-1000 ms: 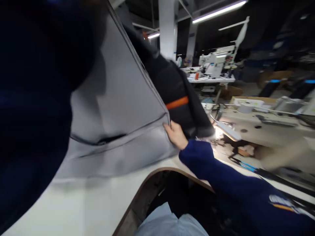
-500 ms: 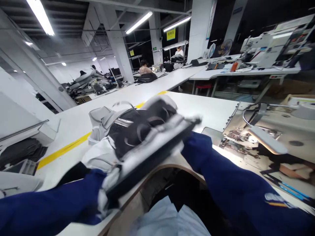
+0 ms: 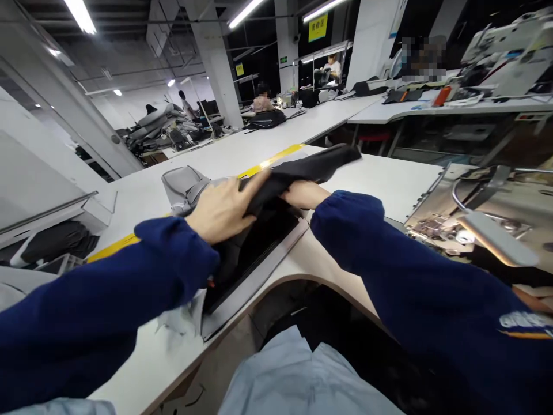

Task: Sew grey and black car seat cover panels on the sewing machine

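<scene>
A grey and black bag (image 3: 242, 253) lies flat on the white worktable (image 3: 375, 184) in front of me. My left hand (image 3: 222, 207) rests on top of it, fingers stretched along a black fabric flap (image 3: 311, 166) that sticks up toward the right. My right hand (image 3: 305, 194) is under that flap, its fingers hidden by the cloth. Both arms wear dark blue sleeves.
A sewing machine (image 3: 488, 213) with a lit lamp stands on the right. A yellow line (image 3: 272, 160) runs across the table. Grey bins (image 3: 52, 230) with dark fabric sit at the left. Other workers sit at far tables (image 3: 263, 104).
The bag was held up in front of me one second ago, then swung down; now it lies on the table and both hands have moved onto its black flap.
</scene>
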The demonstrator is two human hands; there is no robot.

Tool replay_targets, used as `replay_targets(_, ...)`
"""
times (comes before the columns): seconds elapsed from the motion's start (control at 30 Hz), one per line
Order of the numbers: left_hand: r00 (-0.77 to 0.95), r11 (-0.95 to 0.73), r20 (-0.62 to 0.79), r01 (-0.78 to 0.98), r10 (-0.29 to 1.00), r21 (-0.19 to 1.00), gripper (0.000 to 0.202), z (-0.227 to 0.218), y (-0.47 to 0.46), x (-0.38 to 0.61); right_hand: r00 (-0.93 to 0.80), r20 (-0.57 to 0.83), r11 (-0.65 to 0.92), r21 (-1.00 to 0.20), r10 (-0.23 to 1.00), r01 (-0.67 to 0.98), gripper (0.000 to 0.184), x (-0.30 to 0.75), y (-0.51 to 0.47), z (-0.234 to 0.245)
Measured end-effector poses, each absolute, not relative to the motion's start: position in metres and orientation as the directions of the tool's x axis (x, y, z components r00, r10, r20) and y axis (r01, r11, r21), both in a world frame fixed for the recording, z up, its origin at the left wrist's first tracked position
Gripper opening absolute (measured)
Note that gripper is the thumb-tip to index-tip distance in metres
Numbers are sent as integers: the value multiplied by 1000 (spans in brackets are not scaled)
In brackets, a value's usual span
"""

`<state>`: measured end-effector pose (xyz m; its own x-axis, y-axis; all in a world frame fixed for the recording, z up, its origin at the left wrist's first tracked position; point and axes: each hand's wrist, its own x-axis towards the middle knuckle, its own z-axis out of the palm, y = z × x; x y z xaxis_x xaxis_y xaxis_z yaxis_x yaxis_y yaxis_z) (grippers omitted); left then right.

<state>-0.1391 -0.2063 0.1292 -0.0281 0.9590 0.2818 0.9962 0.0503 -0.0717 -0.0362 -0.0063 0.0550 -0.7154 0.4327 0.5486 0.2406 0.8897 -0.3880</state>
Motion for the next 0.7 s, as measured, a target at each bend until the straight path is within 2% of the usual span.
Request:
replay_targets(0.03, -85, 81, 217, 996, 973, 27, 69, 129, -200, -152, -754, 502, 893, -373, 424, 254, 31, -31, -8, 52)
replay_targets(0.1, -126, 101, 55, 937, 990, 335, 55, 116, -195, -166, -810, 422, 900, -337, 408, 278, 27, -18, -13, 40)
replay_targets(0.17, -134, 133, -49, 737, 990, 663, 41, 97, -195, -165, -826, 389, 901, -316, 408, 296, 29, -2, -23, 17)
replay_targets(0.2, -151, 150, -73, 602, 986, 784, 38, 90, -195, -161, -825, 385, 900, -310, 414, 307, 32, 5, -30, 3)
replay_targets(0.27, -178, 140, -80, 350, 981, 926, 40, 82, -194, -149, -821, 375, 895, -301, 430, 330, 38, 21, -47, -32)
replay_targets(0.37, -106, 79, -68, 110, 992, 991, 49, 89, -182, -133, -832, 364, 903, -265, 419, 338, 50, 49, -81, -84)
replay_targets(0.43, -32, 55, -54, 33, 998, 998, 53, 97, -167, -122, -833, 351, 901, -247, 427, 358, 64, 71, -105, -111)
replay_targets(0.5, 20, 19, -18, -36, 1000, 999, 54, 101, -150, -109, -806, 334, 870, -250, 489, 425, 71, 91, -127, -128)
replay_targets(0.6, 76, -40, 56, -192, 996, 980, 47, 97, -126, -84, -737, 310, 800, -253, 600, 544, 69, 112, -151, -138)
replay_targets(0.7, 80, -79, 115, -353, 990, 932, 40, 87, -109, -64, -736, 283, 789, -218, 615, 574, 67, 114, -159, -140)
